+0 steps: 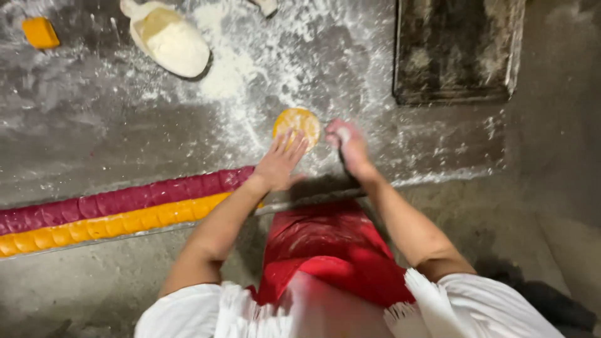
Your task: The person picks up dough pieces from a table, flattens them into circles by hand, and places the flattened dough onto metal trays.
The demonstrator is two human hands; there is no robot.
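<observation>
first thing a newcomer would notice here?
Likely the yellow dough disc at centre of the floured table, under the left hand, with the right hand beside it. Next, the red dough rope and yellow dough rope along the near left edge, then the flour scoop up top.

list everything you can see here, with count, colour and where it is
dough disc: 1, yellow-orange, centre of floured table, under the left fingertips
dough ropes: 2, one dark red and one yellow-orange, side by side along the table's near edge at left
scoop: 1, cream, holding flour, top left
block: 1, orange, far top left
tray: 1, dark, floury, top right
loose flour: white, scattered around the scoop and disc
apron: 1, red, floury, below centre
left hand: flat on the disc
right hand: closed, beside the disc
</observation>
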